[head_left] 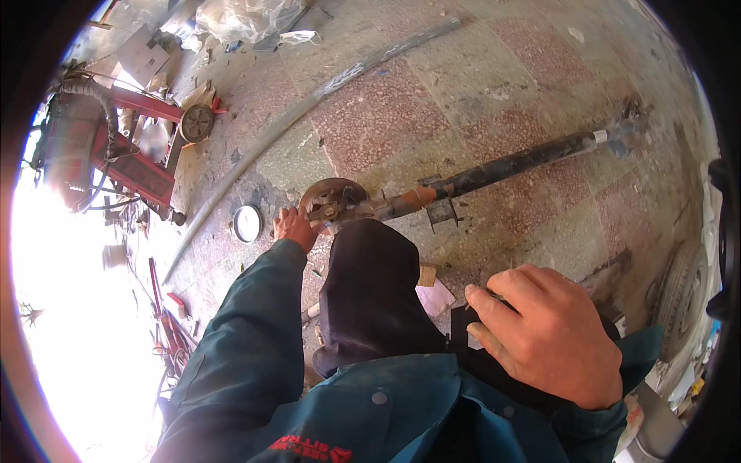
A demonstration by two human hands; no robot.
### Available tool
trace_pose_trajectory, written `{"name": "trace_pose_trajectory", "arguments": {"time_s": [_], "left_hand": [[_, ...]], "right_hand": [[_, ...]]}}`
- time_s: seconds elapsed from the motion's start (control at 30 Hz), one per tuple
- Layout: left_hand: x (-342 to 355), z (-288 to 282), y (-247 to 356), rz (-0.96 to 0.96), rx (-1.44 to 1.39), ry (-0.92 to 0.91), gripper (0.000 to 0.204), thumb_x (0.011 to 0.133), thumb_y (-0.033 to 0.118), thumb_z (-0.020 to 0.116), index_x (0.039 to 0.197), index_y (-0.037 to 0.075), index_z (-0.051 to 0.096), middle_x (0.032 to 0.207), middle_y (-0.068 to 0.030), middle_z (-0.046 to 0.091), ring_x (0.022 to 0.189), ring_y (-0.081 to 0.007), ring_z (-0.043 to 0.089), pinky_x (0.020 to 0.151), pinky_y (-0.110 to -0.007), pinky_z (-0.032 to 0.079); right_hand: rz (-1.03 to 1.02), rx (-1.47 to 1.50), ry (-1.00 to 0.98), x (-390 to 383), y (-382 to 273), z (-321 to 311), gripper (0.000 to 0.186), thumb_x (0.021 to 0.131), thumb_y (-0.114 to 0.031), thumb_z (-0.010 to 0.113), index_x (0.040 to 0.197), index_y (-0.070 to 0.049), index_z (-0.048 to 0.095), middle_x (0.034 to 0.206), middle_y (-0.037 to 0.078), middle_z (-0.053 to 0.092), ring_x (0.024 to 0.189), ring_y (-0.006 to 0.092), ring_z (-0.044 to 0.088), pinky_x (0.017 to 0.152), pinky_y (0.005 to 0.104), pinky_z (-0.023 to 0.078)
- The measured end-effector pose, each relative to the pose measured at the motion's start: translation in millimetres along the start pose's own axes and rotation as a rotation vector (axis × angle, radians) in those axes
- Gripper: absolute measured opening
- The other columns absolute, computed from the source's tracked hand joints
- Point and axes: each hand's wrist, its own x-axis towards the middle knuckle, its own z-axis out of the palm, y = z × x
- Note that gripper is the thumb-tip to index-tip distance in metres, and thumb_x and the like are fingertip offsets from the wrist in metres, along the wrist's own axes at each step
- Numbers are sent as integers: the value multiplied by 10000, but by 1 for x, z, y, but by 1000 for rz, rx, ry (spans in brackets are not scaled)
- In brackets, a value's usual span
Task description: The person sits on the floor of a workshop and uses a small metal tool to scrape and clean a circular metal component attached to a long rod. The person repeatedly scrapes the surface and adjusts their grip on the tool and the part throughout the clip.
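Note:
A long dark axle beam [502, 168] lies across the floor in front of me, with rusty patches and a bracket on its tube. At its near-left end is a round brown brake disc [337, 190] with metal parts about the hub. My left hand [293, 228] has its fingers closed on the metal part at this end, beside the disc. My right hand [548, 332] is raised at the lower right, apart from the axle. Its fingers are curled toward the thumb; whatever lies between them, if anything, is too small to make out. My dark-trousered knee [369, 270] covers part of the axle's near side.
A white round dish [248, 224] sits left of my left hand. A grey pipe [255, 154] runs across the floor beyond the axle. A red wheeled machine [143, 147] stands at the left, a tyre [683, 289] at the right. Pink paper [434, 298] lies beside my knee.

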Motion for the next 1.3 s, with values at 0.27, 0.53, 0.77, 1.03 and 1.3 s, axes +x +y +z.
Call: {"name": "trace_pose_trajectory", "arguments": {"time_s": [0.27, 0.53, 0.77, 1.03, 1.3], "left_hand": [[1, 0, 0, 4, -13, 14, 807, 1017, 666, 748, 1493, 22, 648, 1371, -155, 717, 1369, -367, 586, 1125, -548, 456], [0, -2, 2, -3, -24, 2, 837, 1022, 660, 746, 1566, 42, 593, 1371, -150, 722, 1373, -368, 584, 1126, -553, 452], [1, 6, -3, -4, -5, 11, 873, 1021, 667, 745, 1618, 62, 547, 1372, -153, 721, 1365, -365, 589, 1125, -557, 449], [3, 8, -2, -5, -25, 11, 875, 1020, 670, 742, 1605, 46, 559, 1392, -164, 708, 1376, -376, 580, 1133, -563, 448], [-3, 8, 0, -4, -105, 45, 725, 1041, 605, 749, 1466, 26, 649, 1386, -207, 694, 1381, -421, 576, 1148, -572, 460]], "right_hand": [[14, -8, -17, -1, 1, 2, 426, 854, -166, 917, 1221, 0, 780, 1085, 118, 673, 972, 322, 714, 870, 446, 609], [36, -17, -46, -4, 0, 1, 427, 860, -166, 916, 1232, -6, 779, 1084, 113, 664, 990, 323, 706, 875, 447, 604], [35, -16, -44, -5, 0, 1, 415, 872, -167, 913, 1233, -7, 784, 1080, 111, 663, 991, 322, 708, 873, 444, 606], [48, -21, -44, -9, 1, 0, 407, 881, -169, 910, 1232, -8, 782, 1078, 111, 665, 991, 321, 709, 870, 445, 607], [57, -26, -70, -12, 6, 1, 397, 885, -171, 906, 1229, -18, 779, 1082, 107, 671, 1003, 323, 712, 876, 445, 610]]}}
